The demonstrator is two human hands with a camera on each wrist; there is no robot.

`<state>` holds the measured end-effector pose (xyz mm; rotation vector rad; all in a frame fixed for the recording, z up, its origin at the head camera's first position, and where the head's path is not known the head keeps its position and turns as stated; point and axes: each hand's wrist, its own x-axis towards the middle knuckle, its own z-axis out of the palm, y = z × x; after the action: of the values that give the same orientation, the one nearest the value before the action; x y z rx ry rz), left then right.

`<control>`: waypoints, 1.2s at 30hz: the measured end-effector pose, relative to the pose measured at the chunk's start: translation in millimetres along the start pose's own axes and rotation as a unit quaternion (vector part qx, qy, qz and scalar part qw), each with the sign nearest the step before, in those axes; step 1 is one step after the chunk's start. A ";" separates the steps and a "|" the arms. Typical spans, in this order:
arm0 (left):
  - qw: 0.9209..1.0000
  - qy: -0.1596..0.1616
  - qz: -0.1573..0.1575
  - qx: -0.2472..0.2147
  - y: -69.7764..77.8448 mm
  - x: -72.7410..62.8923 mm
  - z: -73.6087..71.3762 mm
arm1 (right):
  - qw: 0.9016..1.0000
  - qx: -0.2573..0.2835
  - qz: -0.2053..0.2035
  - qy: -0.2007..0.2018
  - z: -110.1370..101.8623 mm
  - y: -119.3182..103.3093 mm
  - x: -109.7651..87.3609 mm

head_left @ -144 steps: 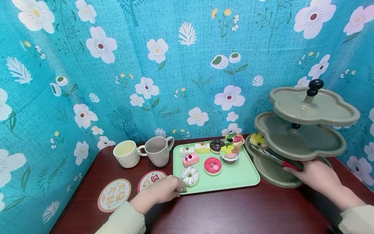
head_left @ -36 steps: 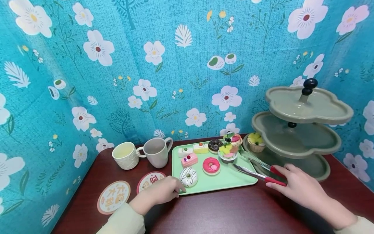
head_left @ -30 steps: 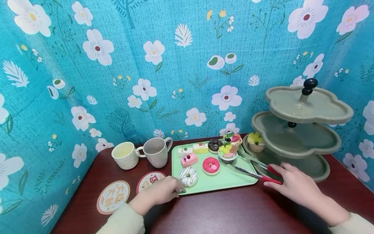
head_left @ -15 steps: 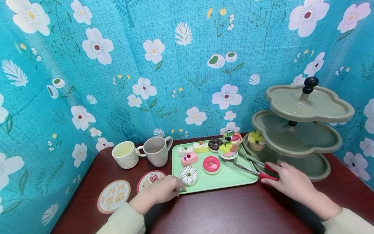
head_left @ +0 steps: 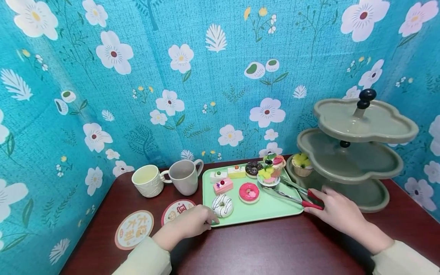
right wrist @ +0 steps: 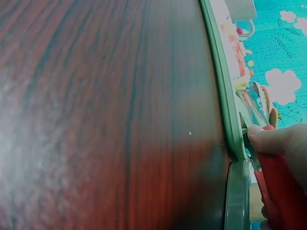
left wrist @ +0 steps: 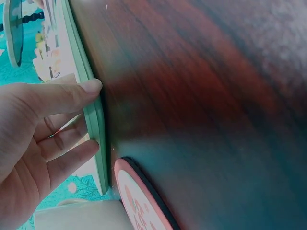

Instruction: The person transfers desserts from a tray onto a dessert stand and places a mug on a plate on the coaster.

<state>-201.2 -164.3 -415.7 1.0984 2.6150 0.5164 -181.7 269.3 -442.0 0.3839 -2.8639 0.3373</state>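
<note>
My right hand [head_left: 338, 210] grips the red handles of metal tongs [head_left: 313, 205]. Their spread tips stand on either side of a small dessert cup [head_left: 269, 177] with yellow topping, at the right part of the green tray [head_left: 275, 214]. In the right wrist view, the thumb presses the red handle [right wrist: 280, 184]. My left hand [head_left: 192, 222] holds the tray's front left corner; the left wrist view has thumb and fingers at the green rim [left wrist: 97, 122]. Beside that hand lies a white striped donut [head_left: 222, 206].
A pink donut [head_left: 249, 193], chocolate donut [head_left: 253, 169] and several cake slices share the tray. A three-tier stand [head_left: 357, 162] rises at right, with a yellow-topped tart [head_left: 302, 165] on its bottom tier. Two mugs [head_left: 183, 177] and two coasters [head_left: 135, 230] are at left.
The tongs were at the tart on the bottom tier; they have moved left to the dessert cup, leaving the tart there. Their handles have come closer together. The left hand stays at the corner.
</note>
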 end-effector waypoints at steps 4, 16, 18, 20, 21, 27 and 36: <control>1.000 0.002 0.000 0.000 -0.5 0.1 -0.6 | 1.000 0.002 0.004 0.003 1.5 -1.9 2.7; 1.000 0.004 0.001 0.003 -0.4 -0.4 -0.3 | 1.000 0.003 0.004 0.007 5.7 -4.4 7.1; 1.000 0.005 0.002 0.004 -0.1 -0.5 -0.6 | 1.000 0.004 0.005 0.005 5.9 -5.3 7.7; 1.000 0.005 0.002 0.006 -0.6 -0.2 -0.1 | 1.000 0.004 0.006 0.005 5.9 -5.8 8.1; 1.000 0.005 0.000 0.005 -0.8 -0.1 -0.1 | 1.000 0.005 0.006 0.005 5.9 -6.1 8.1; 1.000 0.000 -0.012 -0.002 -2.5 0.5 1.2 | 1.000 0.009 0.008 0.004 5.8 -6.7 8.0; 1.000 -0.003 -0.022 -0.010 -1.4 0.5 0.9 | 1.000 0.015 0.009 -0.001 7.3 -6.1 6.3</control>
<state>-202.1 -164.7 -417.1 1.0315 2.6168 0.5284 -187.3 260.2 -446.1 0.3649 -2.8683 0.3838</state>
